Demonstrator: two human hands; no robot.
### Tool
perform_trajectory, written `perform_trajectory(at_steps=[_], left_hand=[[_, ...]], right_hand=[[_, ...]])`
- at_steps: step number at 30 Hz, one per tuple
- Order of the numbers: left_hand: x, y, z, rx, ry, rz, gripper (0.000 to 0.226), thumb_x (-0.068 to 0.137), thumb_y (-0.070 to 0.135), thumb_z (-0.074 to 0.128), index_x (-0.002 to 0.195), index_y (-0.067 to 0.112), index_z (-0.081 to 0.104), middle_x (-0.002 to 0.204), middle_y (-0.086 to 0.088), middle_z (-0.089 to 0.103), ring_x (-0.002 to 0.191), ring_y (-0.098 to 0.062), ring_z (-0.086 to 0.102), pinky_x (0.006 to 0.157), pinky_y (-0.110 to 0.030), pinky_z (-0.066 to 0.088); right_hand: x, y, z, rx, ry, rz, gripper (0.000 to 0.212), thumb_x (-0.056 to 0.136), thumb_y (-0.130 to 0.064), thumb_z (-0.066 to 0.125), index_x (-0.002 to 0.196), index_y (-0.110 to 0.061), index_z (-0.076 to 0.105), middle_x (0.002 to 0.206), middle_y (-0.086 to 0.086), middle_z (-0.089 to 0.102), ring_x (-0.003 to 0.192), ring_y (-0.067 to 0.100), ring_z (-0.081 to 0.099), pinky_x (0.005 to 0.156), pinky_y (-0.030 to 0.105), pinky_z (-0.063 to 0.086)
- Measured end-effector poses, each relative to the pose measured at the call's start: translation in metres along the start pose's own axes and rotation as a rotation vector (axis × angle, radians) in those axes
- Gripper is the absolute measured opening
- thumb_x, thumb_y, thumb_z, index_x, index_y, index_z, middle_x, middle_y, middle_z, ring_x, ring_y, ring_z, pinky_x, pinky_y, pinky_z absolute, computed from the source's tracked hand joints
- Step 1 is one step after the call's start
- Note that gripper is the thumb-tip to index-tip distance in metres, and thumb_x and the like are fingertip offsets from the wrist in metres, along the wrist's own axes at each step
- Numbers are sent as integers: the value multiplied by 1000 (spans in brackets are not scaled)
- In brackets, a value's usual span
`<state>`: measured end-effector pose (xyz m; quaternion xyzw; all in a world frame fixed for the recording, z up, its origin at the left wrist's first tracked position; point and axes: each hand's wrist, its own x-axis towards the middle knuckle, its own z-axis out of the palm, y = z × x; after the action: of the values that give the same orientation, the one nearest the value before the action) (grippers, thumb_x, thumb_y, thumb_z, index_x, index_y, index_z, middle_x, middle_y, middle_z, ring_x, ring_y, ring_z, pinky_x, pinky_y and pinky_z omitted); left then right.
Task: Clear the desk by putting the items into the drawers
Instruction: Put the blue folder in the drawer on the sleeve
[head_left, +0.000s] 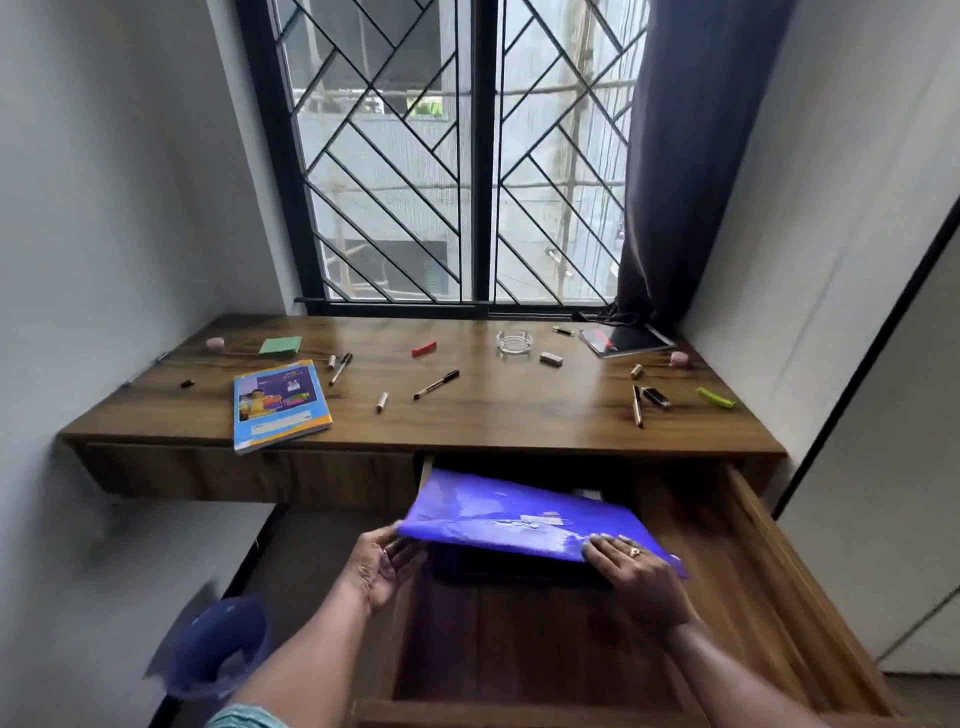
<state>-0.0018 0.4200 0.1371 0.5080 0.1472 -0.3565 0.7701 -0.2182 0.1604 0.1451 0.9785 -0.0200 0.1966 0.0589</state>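
Nearest, the right drawer (769, 597) is pulled wide open. Both hands hold a blue folder (519, 514) over it. The left hand (382, 564) grips the folder's corner at 9 o'clock. The right hand (636, 569) presses down flat on the corner at 3 o'clock, fingers on top. The folder is tilted, with its far edge tucked under the desk (519, 415). It looks like it is just going in, so this is an early step.

Farther away, the desk top has lots left on it. A colorful book (280, 405) lies at 9 o'clock, by the front edge. Pens (436, 384) are scattered in the middle. A green marker (716, 397) sits at 3 o'clock. Near the window, at 12 o'clock, there is a glass ashtray (513, 343), a red eraser (424, 348), a green pad (280, 345) and a dark notebook (626, 340). The left drawer (249, 475) is closed. Most of the job is not done yet.
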Motion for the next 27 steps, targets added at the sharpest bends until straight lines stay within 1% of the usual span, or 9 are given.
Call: perform_trajectory(at_steps=[4,7,9,10,12,14,15,20,27], left_hand=[[-1,-10,0,357,84,-37,28,86,-12,35,77,2,57,53,-10,63,35,-16,60,33,-17,47],[4,-23,12,528,96,8,32,82,-19,38,65,1,55,36,0,57,44,-18,55,30,-9,38],[14,-26,18,656,115,55,34,80,-21,41,59,2,53,37,1,56,40,-11,54,34,-11,37],[21,-27,20,740,112,67,35,82,-20,43,58,3,52,45,-4,57,40,-7,55,40,-15,40],[31,-26,27,938,106,62,22,88,-10,46,74,-2,61,79,-17,64,66,-13,67,65,-27,50],[43,-24,32,1160,194,90,26,92,-1,43,107,-8,64,117,-23,64,109,-31,62,87,-34,49],[45,-24,36,1250,238,106,32,94,2,41,116,-7,62,127,-22,60,119,-33,57,93,-33,46],[53,-38,56,1480,214,94,49,103,33,29,134,2,50,140,-21,48,131,-32,45,103,-31,38],[72,-67,56,1803,143,83,80,92,54,47,151,7,17,159,-12,8,146,-31,11,118,-37,19]], right_hand=[[-25,0,11,-46,-242,50,40,66,-22,40,75,-18,79,78,-2,76,70,11,74,57,24,58],[-32,1,13,-16,-331,139,24,56,-13,71,78,-20,79,80,-5,76,73,11,74,57,23,58],[-32,7,23,-35,-432,203,53,61,-7,79,112,-15,70,113,3,70,107,18,67,86,24,54],[-33,15,34,-45,-446,200,59,79,-4,64,136,-13,51,139,6,53,130,22,49,106,27,40],[-30,25,46,1,-574,206,63,94,1,32,151,-18,17,158,1,18,147,22,15,119,30,14],[-17,31,56,40,-627,223,64,94,3,26,152,-20,10,160,-1,10,148,21,8,119,30,9],[-11,34,61,50,-640,231,64,94,3,25,152,-19,8,160,-1,9,148,21,8,119,30,9],[10,45,88,151,-703,281,59,100,-7,29,152,-16,5,160,4,8,147,20,10,118,28,10],[16,56,116,248,-715,267,57,101,-12,32,152,-14,6,160,3,8,147,14,11,115,20,9]])
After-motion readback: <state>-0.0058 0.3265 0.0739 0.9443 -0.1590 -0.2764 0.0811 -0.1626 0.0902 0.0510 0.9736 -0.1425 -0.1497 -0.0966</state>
